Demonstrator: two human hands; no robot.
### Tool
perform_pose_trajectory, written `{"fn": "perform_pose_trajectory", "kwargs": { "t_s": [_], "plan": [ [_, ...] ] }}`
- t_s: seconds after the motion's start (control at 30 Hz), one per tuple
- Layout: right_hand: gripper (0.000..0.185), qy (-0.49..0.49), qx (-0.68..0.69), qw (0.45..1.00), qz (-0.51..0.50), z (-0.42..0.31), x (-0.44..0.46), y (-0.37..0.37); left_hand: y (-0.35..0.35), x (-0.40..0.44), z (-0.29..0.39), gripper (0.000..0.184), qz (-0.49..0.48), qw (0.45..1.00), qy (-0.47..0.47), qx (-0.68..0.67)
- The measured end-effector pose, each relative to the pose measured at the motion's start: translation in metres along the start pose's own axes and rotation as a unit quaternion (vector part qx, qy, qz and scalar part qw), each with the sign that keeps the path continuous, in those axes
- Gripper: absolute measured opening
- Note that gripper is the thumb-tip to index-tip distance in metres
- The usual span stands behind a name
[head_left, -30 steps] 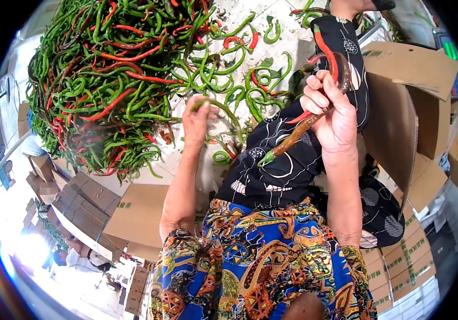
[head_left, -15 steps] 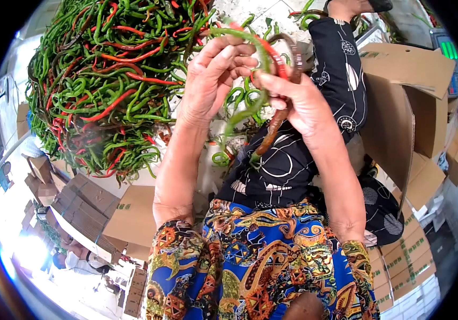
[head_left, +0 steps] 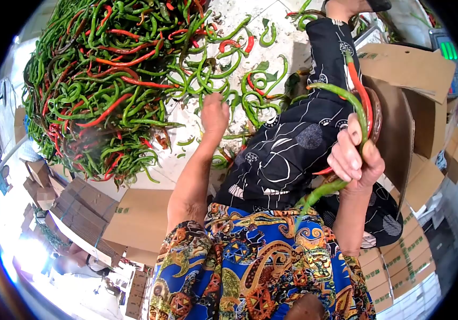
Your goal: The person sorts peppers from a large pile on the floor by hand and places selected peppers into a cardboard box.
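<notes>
My right hand (head_left: 352, 160) is closed around a few long chili peppers: a green chili pepper (head_left: 358, 106), a red chili pepper (head_left: 360, 88) and a dark brown one (head_left: 376, 114). Their ends stick out above and below the fist, near the open cardboard box. My left hand (head_left: 214, 114) is low over loose green chili peppers (head_left: 206, 80) on the pale floor, at the right side of the big pile. Its back faces me and hides the fingers, so whether it grips a pepper does not show.
A large heap of green and red chili peppers (head_left: 101, 80) fills the upper left. An open cardboard box (head_left: 389, 106) stands at right beside my outstretched leg (head_left: 293, 144), with a scale display (head_left: 448, 50) behind. More cardboard (head_left: 138, 218) lies at lower left.
My right hand has carried the peppers rightward and down, toward the box. The left hand has parted from it and dropped to the loose peppers on the floor.
</notes>
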State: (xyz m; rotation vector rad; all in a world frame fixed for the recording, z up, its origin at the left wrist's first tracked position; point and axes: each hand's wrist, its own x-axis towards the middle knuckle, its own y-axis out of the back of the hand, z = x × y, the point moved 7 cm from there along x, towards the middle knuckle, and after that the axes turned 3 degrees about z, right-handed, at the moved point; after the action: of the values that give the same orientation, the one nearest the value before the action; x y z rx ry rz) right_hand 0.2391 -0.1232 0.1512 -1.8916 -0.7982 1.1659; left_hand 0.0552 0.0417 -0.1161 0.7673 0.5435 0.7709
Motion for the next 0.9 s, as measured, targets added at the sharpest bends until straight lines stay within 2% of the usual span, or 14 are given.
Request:
{"fn": "perform_pose_trajectory", "kwargs": {
  "t_s": [0.03, 0.1, 0.13, 0.2, 0.27, 0.3, 0.37, 0.4, 0.43, 0.5, 0.53, 0.63, 0.77, 0.9],
  "plan": [
    [0.027, 0.003, -0.018, 1.0, 0.009, 0.0, -0.004, 0.006, 0.006, 0.0, -0.006, 0.015, 0.007, 0.999, 0.032, -0.03],
    [0.028, 0.025, -0.054, 0.997, 0.04, -0.001, -0.011, 0.024, 0.013, -0.004, -0.026, 0.02, -0.07, 0.978, 0.158, -0.12],
    [0.028, 0.031, -0.059, 0.997, 0.046, 0.0, -0.013, 0.032, 0.022, -0.007, -0.027, 0.023, -0.055, 0.989, 0.102, -0.096],
    [0.027, 0.027, -0.063, 0.996, 0.05, 0.001, -0.015, 0.043, 0.014, -0.017, -0.034, 0.02, -0.134, 0.95, 0.162, -0.23],
    [0.027, 0.023, -0.068, 0.996, 0.047, 0.002, -0.013, 0.043, 0.016, -0.029, -0.002, 0.011, -0.223, 0.887, 0.233, -0.33],
    [0.028, 0.025, -0.074, 0.996, 0.05, 0.003, -0.011, 0.041, -0.005, -0.037, -0.007, 0.008, -0.251, 0.86, 0.241, -0.373],
    [0.029, 0.022, -0.107, 0.992, 0.067, 0.004, -0.006, 0.035, -0.016, -0.031, 0.014, 0.009, -0.251, 0.886, 0.2, -0.335],
    [0.029, 0.023, -0.124, 0.988, 0.085, 0.005, -0.005, 0.034, -0.016, -0.019, 0.029, 0.012, -0.205, 0.947, 0.108, -0.221],
    [0.03, 0.024, -0.141, 0.984, 0.102, 0.005, -0.003, 0.035, -0.021, -0.014, 0.039, 0.017, -0.172, 0.963, 0.082, -0.191],
    [0.03, 0.018, -0.156, 0.982, 0.104, 0.006, -0.002, 0.035, -0.044, -0.011, 0.035, 0.024, -0.107, 0.993, 0.004, -0.045],
    [0.03, 0.02, -0.156, 0.982, 0.104, 0.006, 0.0, 0.035, -0.051, -0.009, 0.034, 0.029, -0.093, 0.995, 0.021, -0.004],
    [0.031, 0.022, -0.148, 0.984, 0.094, 0.005, -0.001, 0.036, -0.048, -0.01, 0.045, 0.026, -0.008, 0.999, 0.031, 0.016],
    [0.031, 0.025, -0.139, 0.987, 0.072, 0.006, 0.001, 0.035, -0.048, -0.008, 0.05, 0.033, -0.048, 0.998, 0.023, 0.027],
    [0.031, 0.027, -0.153, 0.985, 0.076, 0.005, 0.002, 0.034, -0.051, 0.001, 0.058, 0.029, -0.074, 0.996, 0.001, 0.042]
  ]
}}
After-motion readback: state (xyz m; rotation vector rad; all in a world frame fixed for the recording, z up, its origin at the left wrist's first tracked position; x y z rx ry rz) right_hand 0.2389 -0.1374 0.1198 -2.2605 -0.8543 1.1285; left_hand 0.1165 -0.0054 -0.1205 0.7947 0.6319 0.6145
